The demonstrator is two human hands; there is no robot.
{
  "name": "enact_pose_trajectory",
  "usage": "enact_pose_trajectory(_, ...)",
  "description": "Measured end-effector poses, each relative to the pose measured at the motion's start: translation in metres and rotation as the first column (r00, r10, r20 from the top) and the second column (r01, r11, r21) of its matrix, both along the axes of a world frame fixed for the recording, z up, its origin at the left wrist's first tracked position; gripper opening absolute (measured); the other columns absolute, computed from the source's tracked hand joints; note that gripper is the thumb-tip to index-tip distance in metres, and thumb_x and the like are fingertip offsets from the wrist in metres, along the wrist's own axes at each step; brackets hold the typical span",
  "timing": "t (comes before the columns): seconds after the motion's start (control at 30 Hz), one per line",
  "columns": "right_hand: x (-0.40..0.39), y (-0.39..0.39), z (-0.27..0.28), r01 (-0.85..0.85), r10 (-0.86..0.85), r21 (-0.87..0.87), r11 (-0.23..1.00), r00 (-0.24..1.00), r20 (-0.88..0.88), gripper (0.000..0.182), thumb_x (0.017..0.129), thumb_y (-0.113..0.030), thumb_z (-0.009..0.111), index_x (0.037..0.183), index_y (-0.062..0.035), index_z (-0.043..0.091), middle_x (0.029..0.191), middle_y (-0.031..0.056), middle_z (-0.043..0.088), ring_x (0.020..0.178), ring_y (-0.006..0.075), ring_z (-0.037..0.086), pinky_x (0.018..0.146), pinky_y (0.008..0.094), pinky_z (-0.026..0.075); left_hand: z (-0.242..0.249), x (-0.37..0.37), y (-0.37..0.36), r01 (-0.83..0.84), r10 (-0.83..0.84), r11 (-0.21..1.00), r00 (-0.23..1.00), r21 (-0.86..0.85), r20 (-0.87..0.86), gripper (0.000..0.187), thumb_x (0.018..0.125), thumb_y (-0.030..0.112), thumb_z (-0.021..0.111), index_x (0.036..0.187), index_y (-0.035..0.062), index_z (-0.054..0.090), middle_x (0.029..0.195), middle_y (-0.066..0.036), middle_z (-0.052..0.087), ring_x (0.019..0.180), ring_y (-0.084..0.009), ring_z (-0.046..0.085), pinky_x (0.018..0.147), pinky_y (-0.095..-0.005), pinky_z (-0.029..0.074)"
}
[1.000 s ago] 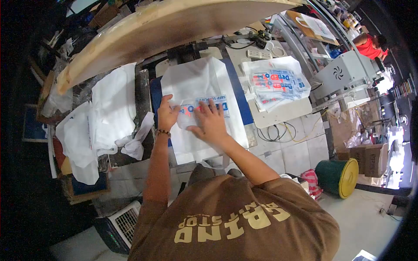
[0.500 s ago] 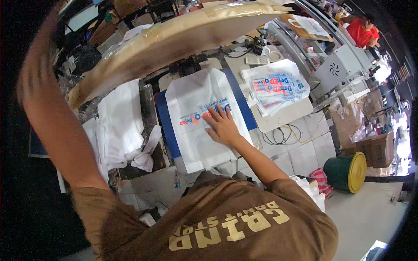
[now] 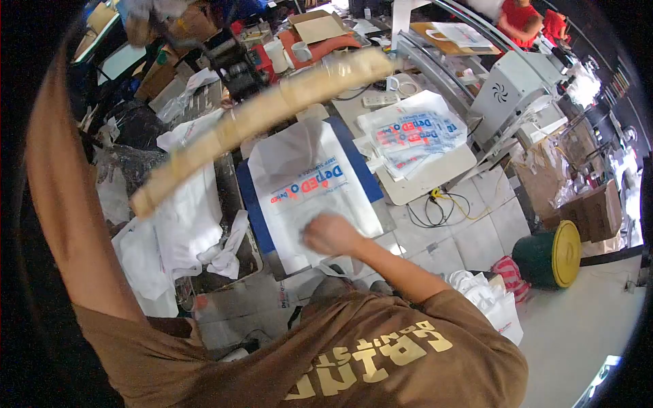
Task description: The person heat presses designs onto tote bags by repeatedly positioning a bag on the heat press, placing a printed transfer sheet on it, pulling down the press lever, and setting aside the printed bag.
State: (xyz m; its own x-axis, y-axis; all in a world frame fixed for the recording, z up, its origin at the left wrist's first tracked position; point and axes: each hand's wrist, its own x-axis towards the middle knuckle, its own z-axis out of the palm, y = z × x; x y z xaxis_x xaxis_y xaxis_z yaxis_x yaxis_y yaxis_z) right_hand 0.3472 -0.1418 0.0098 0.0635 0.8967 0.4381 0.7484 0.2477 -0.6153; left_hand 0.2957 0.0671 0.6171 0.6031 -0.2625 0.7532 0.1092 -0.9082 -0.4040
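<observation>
My right hand [image 3: 333, 234] is over the lower part of a white printed bag [image 3: 286, 238], blurred by motion with its fingers bunched. The bag lies flat on a blue board [image 3: 253, 204], its red and blue lettering showing and its top edge shaded. My left arm [image 3: 75, 217] reaches up along the left side; its hand is out of sight past the top edge. A long tan slab wrapped in tape [image 3: 265, 112] hangs slantwise over the far end of the bag, beside a black machine part [image 3: 235, 64].
A stack of printed white bags [image 3: 415, 136] lies on a pale board to the right. White fabric pieces [image 3: 190, 224] are heaped at left. A white machine [image 3: 507, 92], a green bin with yellow lid [image 3: 551, 255] and cables [image 3: 439, 204] stand right. A person in red [image 3: 520, 24] is at the back.
My right hand has moved from lying spread on the print toward the bag's near edge, its fingers now drawn in. The tan slab has tilted, showing less underside, and the view has shifted.
</observation>
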Motion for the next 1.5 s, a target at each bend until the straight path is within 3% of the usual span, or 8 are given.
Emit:
enact_pose_trajectory(0.1,-0.034,-0.066,0.003,-0.25,0.259,-0.153,0.956,0.965,0.047,0.034,0.089,-0.036,0.062,0.071,-0.0073,0.062,0.068,0.0154,0.063,0.063,0.0382,0.06,0.057,0.0483,0.046,-0.042,-0.065,-0.057,0.159,-0.151,0.982,0.985,0.097,-0.088,0.015,0.086,0.009,0.074,0.089,-0.0047,0.069,0.079,-0.019,0.065,0.063,-0.0222,0.056,0.068,-0.0371,0.059)
enact_pose_trajectory(0.27,-0.025,-0.169,-0.062,-0.159,0.145,-0.399,0.903,0.987,-0.065,0.044,0.091,-0.041,0.061,0.063,-0.0066,0.061,0.061,0.0151,0.061,0.058,0.0381,0.059,0.054,0.0467,0.046,-0.334,-0.103,-0.188,0.123,-0.643,0.497,0.717,-0.859,-0.269,0.04,0.072,0.03,0.085,0.061,0.0076,0.054,0.059,-0.004,0.049,0.051,-0.0221,0.05,0.046,-0.0353,0.037)
enact_pose_trajectory(0.4,-0.005,-0.222,-0.092,-0.082,0.042,-0.392,0.917,0.993,-0.109,0.042,0.09,-0.041,0.062,0.065,-0.0074,0.065,0.062,0.015,0.062,0.057,0.0371,0.06,0.054,0.0456,0.045,-0.489,-0.097,-0.236,-0.072,-0.079,0.742,0.978,-0.667,-0.193,0.041,0.08,0.022,0.079,0.06,0.0026,0.049,0.057,-0.008,0.045,0.048,-0.0206,0.044,0.046,-0.0346,0.034)
enact_pose_trajectory(0.5,0.005,-0.227,-0.085,-0.094,0.078,-0.31,0.946,0.995,-0.065,0.04,0.091,-0.04,0.062,0.067,-0.0088,0.069,0.06,0.0134,0.062,0.055,0.0359,0.06,0.053,0.0451,0.045,-0.501,-0.1,-0.226,-0.12,-0.001,0.319,0.992,-0.94,-0.126,0.039,0.08,0.015,0.078,0.06,0.0008,0.048,0.059,-0.009,0.047,0.049,-0.0198,0.043,0.047,-0.033,0.034)
enact_pose_trajectory(0.97,-0.025,-0.131,0.116,-0.091,0.064,0.208,0.974,0.989,0.13,0.028,0.085,-0.035,0.068,0.079,-0.0071,0.066,0.08,0.0111,0.06,0.077,0.0309,0.061,0.065,0.0417,0.045,-0.482,-0.066,-0.118,-0.036,-0.165,0.115,0.985,-0.993,-0.055,0.019,0.083,0.017,0.077,0.079,0.001,0.068,0.073,-0.004,0.059,0.069,-0.0115,0.055,0.062,-0.0274,0.045)
enact_pose_trajectory(1.17,-0.042,-0.102,0.095,-0.039,0.065,-0.081,0.996,0.936,0.347,0.041,0.083,-0.045,0.068,0.095,-0.0061,0.062,0.082,0.012,0.06,0.081,0.0322,0.062,0.076,0.0418,0.046,-0.532,-0.029,-0.021,-0.17,0.223,0.346,0.97,-0.923,-0.095,0.039,0.079,0.026,0.081,0.102,-0.0004,0.064,0.092,-0.01,0.066,0.081,-0.017,0.063,0.073,-0.03,0.051)
enact_pose_trajectory(1.23,-0.044,-0.098,0.094,-0.022,0.092,-0.182,0.983,0.918,0.386,0.047,0.084,-0.05,0.065,0.098,-0.0051,0.062,0.08,0.0136,0.062,0.079,0.0334,0.064,0.076,0.0425,0.048,-0.54,-0.02,-0.018,-0.072,0.14,-0.052,0.987,-0.996,-0.078,0.055,0.078,0.031,0.082,0.115,-0.0014,0.057,0.104,-0.014,0.066,0.085,-0.0198,0.065,0.074,-0.0318,0.051)
enact_pose_trajectory(1.5,-0.041,-0.089,0.11,-0.057,0.18,-0.332,0.941,0.918,0.353,0.062,0.083,-0.063,0.059,0.104,-0.0049,0.065,0.069,0.0149,0.066,0.063,0.0344,0.066,0.058,0.0455,0.051,-0.53,-0.017,-0.031,-0.168,0.133,-0.34,0.965,-0.925,-0.224,0.068,0.075,0.045,0.082,0.114,0.0001,0.049,0.087,-0.007,0.053,0.064,-0.0148,0.053,0.05,-0.0288,0.045)
